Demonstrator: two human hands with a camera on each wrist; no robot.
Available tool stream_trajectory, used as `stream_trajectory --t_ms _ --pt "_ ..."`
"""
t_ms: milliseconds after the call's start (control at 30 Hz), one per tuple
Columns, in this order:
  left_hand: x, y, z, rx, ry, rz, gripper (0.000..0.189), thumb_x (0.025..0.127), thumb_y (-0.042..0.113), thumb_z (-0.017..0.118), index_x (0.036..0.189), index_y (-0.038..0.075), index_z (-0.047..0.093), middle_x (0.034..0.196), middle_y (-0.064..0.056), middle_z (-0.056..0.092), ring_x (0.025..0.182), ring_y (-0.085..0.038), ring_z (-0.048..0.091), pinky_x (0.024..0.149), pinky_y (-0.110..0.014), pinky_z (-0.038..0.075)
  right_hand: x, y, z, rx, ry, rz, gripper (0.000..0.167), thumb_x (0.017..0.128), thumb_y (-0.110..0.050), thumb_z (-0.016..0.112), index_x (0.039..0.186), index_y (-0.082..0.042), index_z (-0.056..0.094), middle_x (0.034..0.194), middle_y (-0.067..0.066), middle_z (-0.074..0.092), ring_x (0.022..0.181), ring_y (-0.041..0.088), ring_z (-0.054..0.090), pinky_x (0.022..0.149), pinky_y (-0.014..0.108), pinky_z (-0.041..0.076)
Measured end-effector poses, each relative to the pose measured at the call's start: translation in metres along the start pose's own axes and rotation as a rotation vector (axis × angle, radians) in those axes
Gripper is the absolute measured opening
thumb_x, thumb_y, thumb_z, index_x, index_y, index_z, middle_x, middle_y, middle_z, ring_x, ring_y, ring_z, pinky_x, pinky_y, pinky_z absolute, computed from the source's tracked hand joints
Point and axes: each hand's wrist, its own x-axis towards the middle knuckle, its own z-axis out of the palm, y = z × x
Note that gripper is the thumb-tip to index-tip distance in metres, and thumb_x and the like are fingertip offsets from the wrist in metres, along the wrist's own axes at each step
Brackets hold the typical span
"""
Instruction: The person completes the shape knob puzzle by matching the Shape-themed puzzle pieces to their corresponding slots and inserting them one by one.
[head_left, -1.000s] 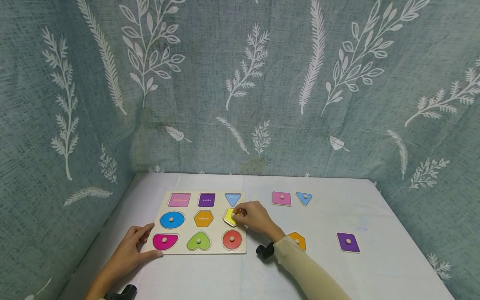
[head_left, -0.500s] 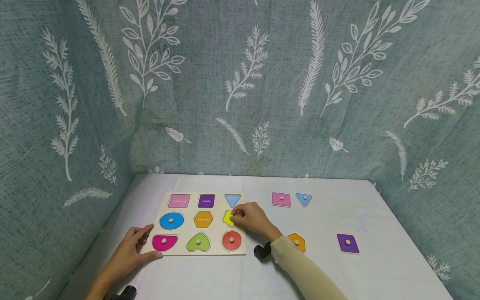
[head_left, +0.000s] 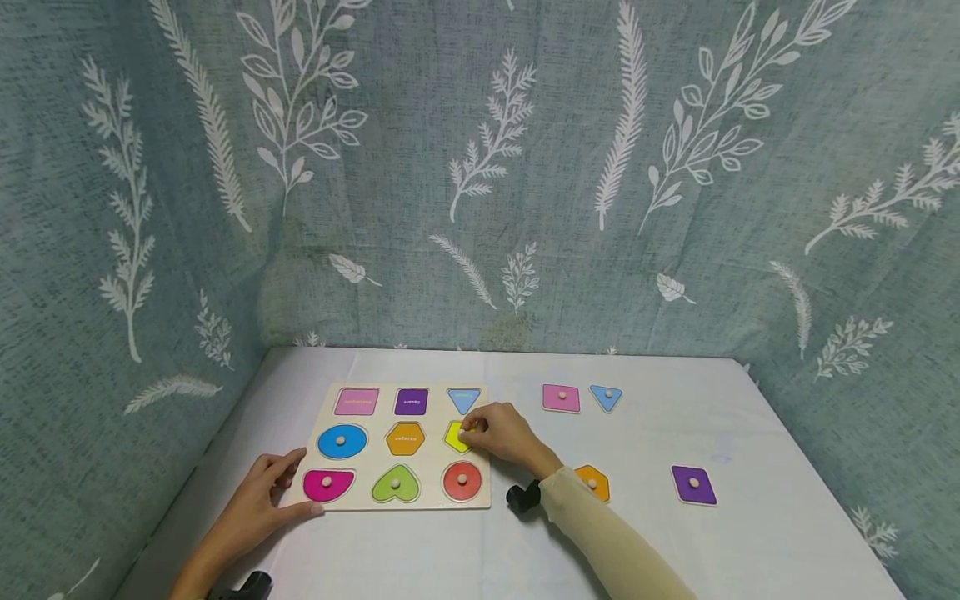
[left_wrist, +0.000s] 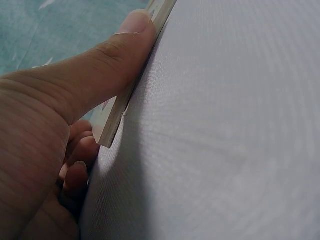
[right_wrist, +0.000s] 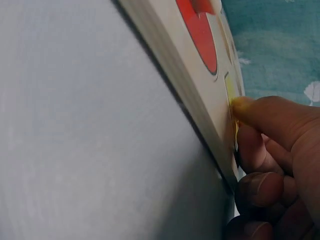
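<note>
- Head view first: the right hand (head_left: 502, 433) narrows to a pinch on the knob of the yellow pentagon (head_left: 452, 437), which lies in its recess on the puzzle board (head_left: 431, 496), partly covered from me by the fingers.
- My left hand (head_left: 262, 492) spreads moderately wide at the board's near corner, thumb along the near edge, fingers bent beside the left edge; the left wrist view shows that thumb (left_wrist: 100, 67) touching the edge.
- Between the hands I count four more knobbed pieces set in the board: a magenta semicircle (head_left: 337, 485) just beside the left thumb, a blue oval (head_left: 352, 442) beyond it, a green heart (head_left: 396, 488) midway, and a red circle (head_left: 453, 490) just nearer me than the right hand.
- Beyond the left hand, toward the far edge, I read printed recesses in pink, purple and light blue, plus an orange one left of the right fingertips.
- On the table (head_left: 525, 567), right of the right hand and farther off, lie a pink rectangle (head_left: 555, 398) and a blue triangle (head_left: 600, 393).
- An orange hexagon (head_left: 599, 488) sits partly behind the right sleeve (head_left: 607, 533); a purple square (head_left: 684, 485) lies well apart, right of that arm.
</note>
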Motion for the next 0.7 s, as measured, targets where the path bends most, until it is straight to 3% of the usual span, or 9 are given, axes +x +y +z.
stream_trajectory --t_ms 133,300,700 --pt "0.003 0.002 0.001 0.002 -0.011 -0.008 0.103 0.072 0.047 0.093 0.149 -0.003 0.047 0.115 -0.015 0.046 0.1 -0.027 0.048 0.076 -0.03 0.05 -0.001 0.002 -0.005 0.02 -0.015 0.016 0.008 0.09 -0.025 0.081 0.09 -0.018 0.077 0.068 -0.009 0.058 0.064 0.006 0.049 0.061 0.023 0.041" --pt "0.003 0.005 0.002 0.002 -0.024 -0.018 0.104 0.071 0.047 0.093 0.149 -0.004 0.047 0.114 -0.015 0.047 0.099 -0.027 0.049 0.077 -0.031 0.05 -0.009 0.012 -0.021 0.042 -0.045 -0.044 0.008 0.09 -0.023 0.081 0.095 -0.018 0.078 0.067 -0.01 0.06 0.06 0.006 0.05 0.057 0.023 0.04" --pt "0.002 0.0 0.0 0.032 -0.02 -0.03 0.106 0.072 0.049 0.092 0.15 -0.005 0.046 0.115 -0.016 0.046 0.1 -0.028 0.049 0.078 -0.033 0.049 -0.061 0.044 -0.071 -0.026 0.025 -0.084 0.004 0.094 -0.026 0.077 0.094 -0.022 0.075 0.072 -0.016 0.06 0.066 0.006 0.053 0.061 0.026 0.045"
